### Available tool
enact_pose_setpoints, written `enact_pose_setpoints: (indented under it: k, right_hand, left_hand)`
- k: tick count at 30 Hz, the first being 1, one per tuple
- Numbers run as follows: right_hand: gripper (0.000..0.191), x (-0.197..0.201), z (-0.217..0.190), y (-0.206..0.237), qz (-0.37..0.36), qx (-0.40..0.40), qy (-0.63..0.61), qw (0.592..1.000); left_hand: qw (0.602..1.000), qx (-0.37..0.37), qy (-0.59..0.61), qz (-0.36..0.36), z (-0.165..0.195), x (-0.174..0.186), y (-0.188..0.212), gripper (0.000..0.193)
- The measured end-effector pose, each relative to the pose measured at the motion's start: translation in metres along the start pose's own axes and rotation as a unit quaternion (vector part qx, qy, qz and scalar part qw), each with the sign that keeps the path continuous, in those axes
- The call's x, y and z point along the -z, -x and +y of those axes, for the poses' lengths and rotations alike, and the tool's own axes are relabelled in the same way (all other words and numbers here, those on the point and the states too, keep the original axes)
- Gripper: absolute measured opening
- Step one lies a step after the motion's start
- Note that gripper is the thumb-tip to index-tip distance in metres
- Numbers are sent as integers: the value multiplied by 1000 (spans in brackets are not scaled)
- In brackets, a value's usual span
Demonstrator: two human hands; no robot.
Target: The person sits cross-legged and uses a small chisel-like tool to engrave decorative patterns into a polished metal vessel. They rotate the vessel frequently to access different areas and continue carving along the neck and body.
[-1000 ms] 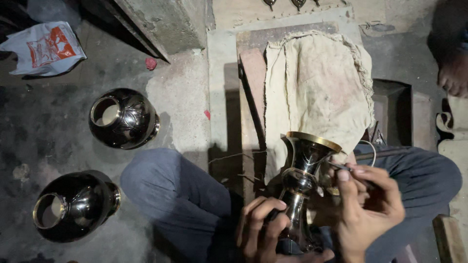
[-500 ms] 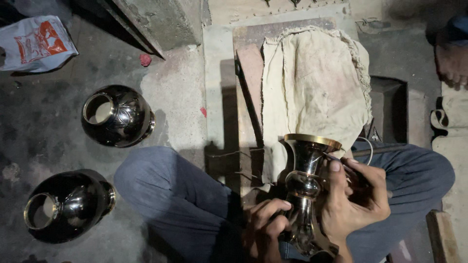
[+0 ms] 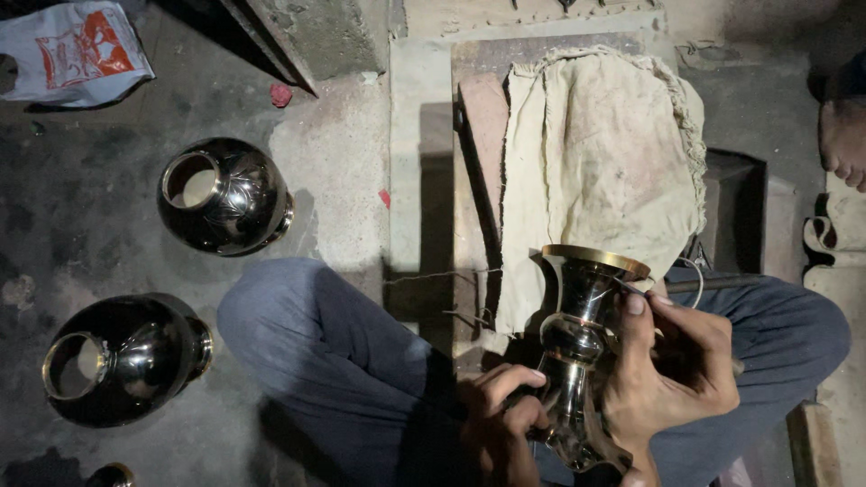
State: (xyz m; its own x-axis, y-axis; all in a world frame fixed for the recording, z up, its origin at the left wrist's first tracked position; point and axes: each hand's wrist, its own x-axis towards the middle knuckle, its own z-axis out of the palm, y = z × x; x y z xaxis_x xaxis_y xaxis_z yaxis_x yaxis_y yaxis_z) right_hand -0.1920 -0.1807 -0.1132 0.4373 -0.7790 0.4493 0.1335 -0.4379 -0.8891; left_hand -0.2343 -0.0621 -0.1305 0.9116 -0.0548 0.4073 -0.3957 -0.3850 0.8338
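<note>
A shiny dark metal vase (image 3: 577,347) with a brass-coloured flared rim stands upright in my lap. My left hand (image 3: 501,424) grips its lower body from the left. My right hand (image 3: 672,370) rests against its right side and pinches a thin pointed tool (image 3: 631,287) whose tip touches the neck just under the rim. My legs in grey trousers (image 3: 334,361) are crossed beneath it.
Two dark round pots lie on their sides on the concrete floor at left, one (image 3: 225,196) farther, one (image 3: 122,358) nearer. A stained cloth (image 3: 600,158) drapes over a wooden block ahead. A plastic bag (image 3: 77,50) lies top left. Another person's foot (image 3: 843,135) shows at right.
The view has shifted slightly. My right hand has slid up the vase's neck, bringing the tool tip close under the rim. The left hand keeps its grip low on the vase.
</note>
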Motion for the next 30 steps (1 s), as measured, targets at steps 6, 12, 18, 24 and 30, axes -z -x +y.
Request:
enact_pose_setpoints:
  k: [6, 12, 18, 24, 30]
  right_hand:
    - [12, 0, 0, -2, -9, 21, -11, 1000]
    - [14, 0, 1, -2, -1, 10, 16, 1000]
    - [14, -3, -6, -3, -20, 35, -45, 998]
    - [15, -5, -10, -5, 29, -53, -15, 998]
    - [17, 1, -9, -6, -46, 74, 8, 996]
  left_hand:
    - [1000, -12, 16, -19, -3, 0, 5, 30]
    - [999, 10, 42, 6, -5, -5, 4, 29]
    - [1000, -8, -1, -13, -2, 1, 3, 24]
    - [1000, -15, 10, -26, -3, 1, 1, 27]
    - [999, -16, -4, -27, 2, 4, -3, 25]
